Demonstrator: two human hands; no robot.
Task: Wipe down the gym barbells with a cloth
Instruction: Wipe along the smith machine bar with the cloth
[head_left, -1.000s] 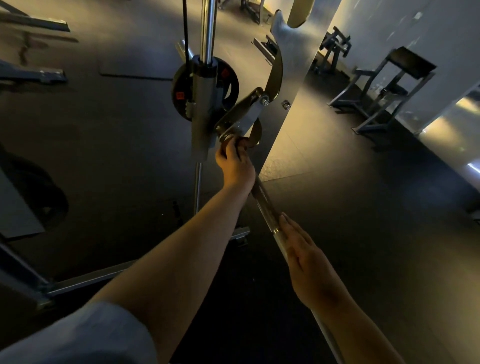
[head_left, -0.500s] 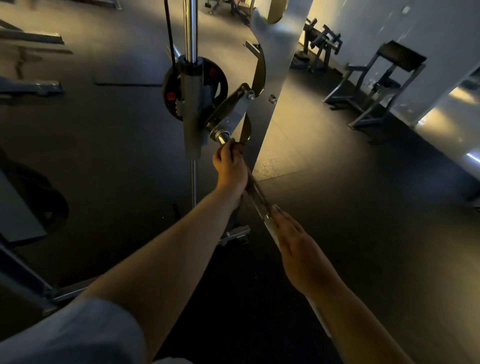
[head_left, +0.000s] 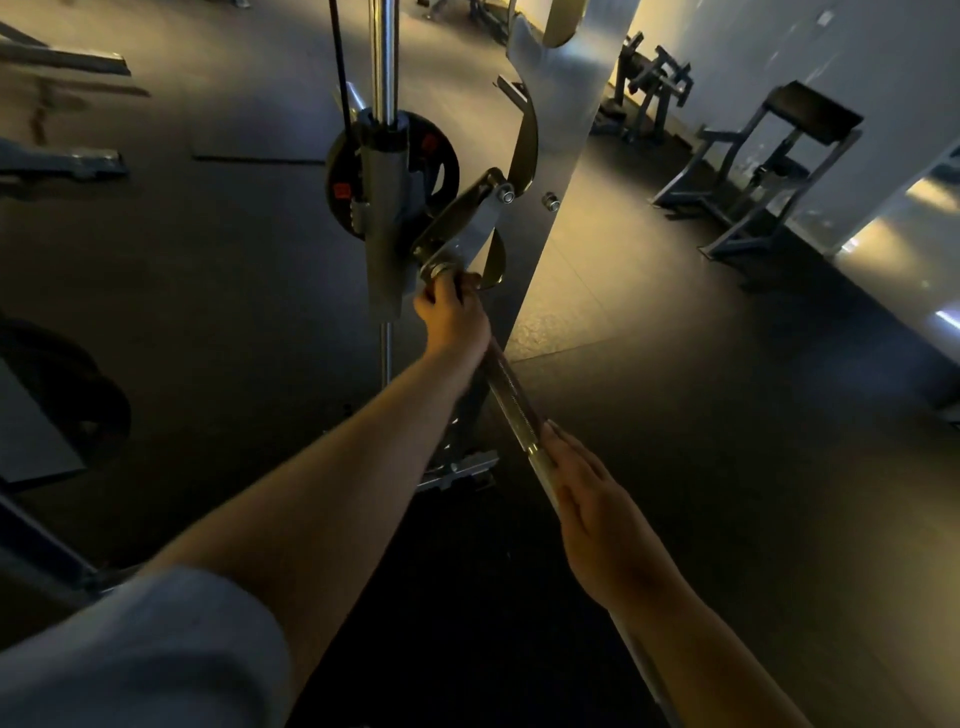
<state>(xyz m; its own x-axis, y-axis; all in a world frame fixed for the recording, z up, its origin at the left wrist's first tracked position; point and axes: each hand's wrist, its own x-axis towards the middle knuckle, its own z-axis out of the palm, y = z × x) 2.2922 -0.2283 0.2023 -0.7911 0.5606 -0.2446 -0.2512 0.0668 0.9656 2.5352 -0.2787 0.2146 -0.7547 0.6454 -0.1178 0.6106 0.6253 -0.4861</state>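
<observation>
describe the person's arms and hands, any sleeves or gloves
Both are bare: no gloves, rings or watch show on the left hand or the right hand. A short, loose light grey sleeve covers the left upper arm; the forearms are uncovered, and no sleeve shows on the right.

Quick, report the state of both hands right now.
Left hand: closed, gripping the bar at its far end.
Right hand: open, straight fingers resting on the bar.
</observation>
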